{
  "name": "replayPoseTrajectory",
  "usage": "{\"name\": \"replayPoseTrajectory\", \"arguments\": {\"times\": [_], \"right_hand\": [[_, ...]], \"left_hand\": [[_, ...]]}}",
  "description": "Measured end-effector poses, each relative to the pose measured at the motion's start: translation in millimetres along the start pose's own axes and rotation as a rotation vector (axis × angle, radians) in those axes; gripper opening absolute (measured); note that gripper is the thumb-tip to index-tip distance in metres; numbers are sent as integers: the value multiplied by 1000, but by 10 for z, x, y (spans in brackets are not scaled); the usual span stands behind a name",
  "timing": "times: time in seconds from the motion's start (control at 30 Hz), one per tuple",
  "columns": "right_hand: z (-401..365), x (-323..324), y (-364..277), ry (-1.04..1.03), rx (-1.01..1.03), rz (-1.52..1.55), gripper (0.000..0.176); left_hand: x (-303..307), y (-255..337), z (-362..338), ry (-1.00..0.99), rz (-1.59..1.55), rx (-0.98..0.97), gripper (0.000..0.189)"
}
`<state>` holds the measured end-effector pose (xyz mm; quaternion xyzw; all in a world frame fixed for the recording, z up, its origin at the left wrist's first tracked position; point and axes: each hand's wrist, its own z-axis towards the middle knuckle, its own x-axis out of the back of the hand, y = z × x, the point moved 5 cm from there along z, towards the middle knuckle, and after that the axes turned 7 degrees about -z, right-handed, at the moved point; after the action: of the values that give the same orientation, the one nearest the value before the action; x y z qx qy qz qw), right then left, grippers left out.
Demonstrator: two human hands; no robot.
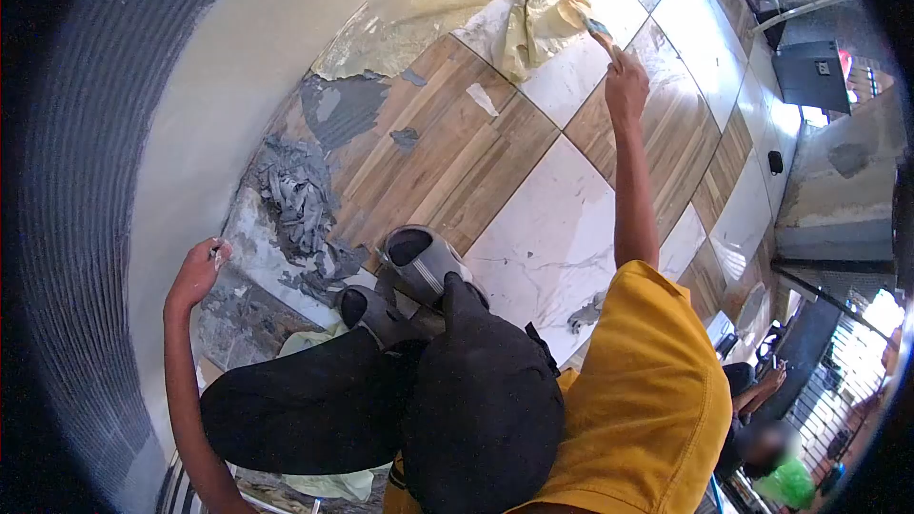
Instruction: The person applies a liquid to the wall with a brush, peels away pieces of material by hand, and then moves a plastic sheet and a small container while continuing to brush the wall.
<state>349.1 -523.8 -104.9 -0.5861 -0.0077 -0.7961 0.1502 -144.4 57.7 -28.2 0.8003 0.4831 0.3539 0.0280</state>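
Observation:
My right hand [626, 90] is stretched far forward over the floor, its fingers closed round the handle of a brush-like tool [598, 29]. The tool's pale end lies over a crumpled yellowish plastic sheet [533, 24]. At the left, my left hand [200, 271] is closed beside the pale wall strip [195, 152], with whitish smears on the fingers. A small dark thing shows at its fingertips, too small to name. Scraps of grey material [297, 190] are heaped on the floor between that hand and my sandals [424, 262].
Wood-look and white marble-look tiles [543, 228] cover the floor. Ridged grey material [86, 200] covers the wall at the left. A grey box [811, 76] stands at the upper right. Another person [752, 400] is at the lower right, near a green bag [787, 484].

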Motion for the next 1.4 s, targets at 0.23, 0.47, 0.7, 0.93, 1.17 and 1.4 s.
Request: {"name": "replayPoseTrajectory", "arguments": {"times": [0.23,0.47,0.7,0.93,1.17,1.4], "right_hand": [[-521,-632,505,-183,-672,827,36],[-494,-990,189,-282,-865,1713,25],[-434,-1228,143,-411,-823,2075,31],[-674,-576,-262,-196,-878,1748,45],[-1250,177,-1841,-520,-530,2400,34],[-1952,370,-3599,-754,-172,2010,28]], "left_hand": [[41,-65,42,12,40,27,43],[-19,247,-1,-15,-23,5,42],[42,531,-284,13,-76,-21,40],[82,686,-884,80,-68,-177,36],[76,678,-1166,120,-158,8,41],[242,616,-1189,215,293,-60,38]]}}
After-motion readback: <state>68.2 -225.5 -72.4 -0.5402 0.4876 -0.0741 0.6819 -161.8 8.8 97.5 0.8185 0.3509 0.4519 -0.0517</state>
